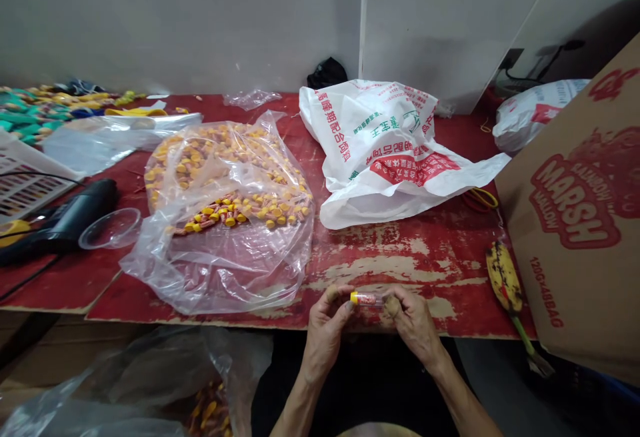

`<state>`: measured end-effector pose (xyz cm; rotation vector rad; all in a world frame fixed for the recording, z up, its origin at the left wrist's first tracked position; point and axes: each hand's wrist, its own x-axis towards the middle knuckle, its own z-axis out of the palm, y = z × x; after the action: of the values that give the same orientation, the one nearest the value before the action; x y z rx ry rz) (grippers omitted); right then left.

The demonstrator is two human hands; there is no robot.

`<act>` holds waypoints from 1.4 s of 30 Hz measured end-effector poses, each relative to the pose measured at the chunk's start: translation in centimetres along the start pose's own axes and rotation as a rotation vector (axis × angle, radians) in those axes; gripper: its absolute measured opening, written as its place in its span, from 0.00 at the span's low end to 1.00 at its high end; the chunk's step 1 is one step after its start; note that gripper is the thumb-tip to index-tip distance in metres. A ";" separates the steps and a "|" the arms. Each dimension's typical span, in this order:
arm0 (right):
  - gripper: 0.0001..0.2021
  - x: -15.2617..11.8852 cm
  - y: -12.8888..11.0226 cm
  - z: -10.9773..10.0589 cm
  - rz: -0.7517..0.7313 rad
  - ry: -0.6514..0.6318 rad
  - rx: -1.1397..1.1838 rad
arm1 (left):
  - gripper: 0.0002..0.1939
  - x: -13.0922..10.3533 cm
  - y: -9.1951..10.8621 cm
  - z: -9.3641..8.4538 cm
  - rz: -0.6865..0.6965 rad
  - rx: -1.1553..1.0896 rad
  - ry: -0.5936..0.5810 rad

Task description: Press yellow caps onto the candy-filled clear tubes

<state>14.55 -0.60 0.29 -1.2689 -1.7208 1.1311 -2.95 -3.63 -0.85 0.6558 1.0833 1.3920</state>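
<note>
Two hands (pixel 325 334) hold one tube (pixel 367 299). There are two clear bags (pixel 225 270), two white printed bags (pixel 380 150), one carton (pixel 575 210), one banana (pixel 504 278) and one basket (pixel 35 174).

The widest open stretch of the worktop (pixel 380 257) lies in front of the white sack (pixel 395 187), between the clear bag of yellow-capped tubes (pixel 225 277) on the left and the banana (pixel 504 280) on the right. A narrow channel leads back between bag and sack. The sack's flared corner reaches toward the tall carton (pixel 575 284), whose side walls off the right; rubber bands (pixel 480 200) lie near that corner. Left of the bag, the clear round dish (pixel 111 229), black tool (pixel 83 217) and white basket (pixel 27 180) crowd any sideways pass.
</note>
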 end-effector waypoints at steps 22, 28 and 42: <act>0.16 -0.1 -0.4 0.1 -0.020 0.048 -0.031 | 0.12 0.0 0.2 0.4 0.038 -0.046 -0.054; 0.16 0.0 -0.8 -0.1 0.005 -0.019 -0.059 | 0.14 0.0 0.3 0.1 0.024 0.029 -0.055; 0.16 -0.2 -0.6 -0.1 0.023 -0.008 0.025 | 0.13 0.1 0.2 0.1 0.020 0.023 -0.050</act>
<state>14.48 -0.82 0.85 -1.2743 -1.6967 1.1686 -2.93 -3.51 -0.63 0.7161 1.0573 1.3746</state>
